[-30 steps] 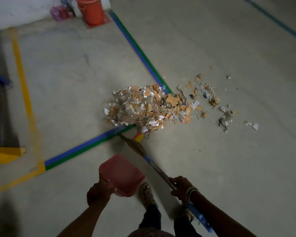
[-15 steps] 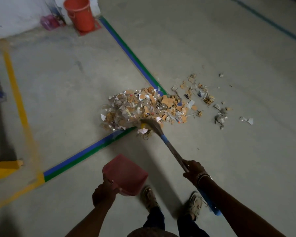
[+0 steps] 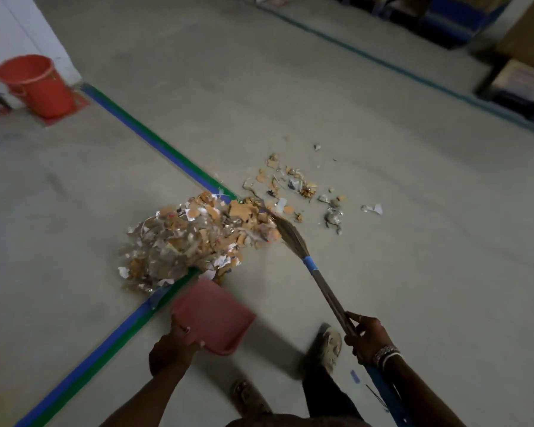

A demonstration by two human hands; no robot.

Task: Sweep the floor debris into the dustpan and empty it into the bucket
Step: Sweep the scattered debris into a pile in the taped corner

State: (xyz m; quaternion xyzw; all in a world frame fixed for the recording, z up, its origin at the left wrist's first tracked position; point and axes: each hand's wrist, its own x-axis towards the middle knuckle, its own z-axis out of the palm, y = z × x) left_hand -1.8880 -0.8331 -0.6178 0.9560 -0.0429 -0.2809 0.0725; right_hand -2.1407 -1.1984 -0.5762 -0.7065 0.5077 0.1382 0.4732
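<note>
- Left hand grips the near edge of the pink dustpan, whose front lip lies at the near edge of the debris pile
- Right hand is curled round the broom handle; bristles touch the pile's right side
- Loose scraps lie right of the pile
- Red bucket stands far left by the wall

Warehouse (taped floor lines, cartons)
</note>
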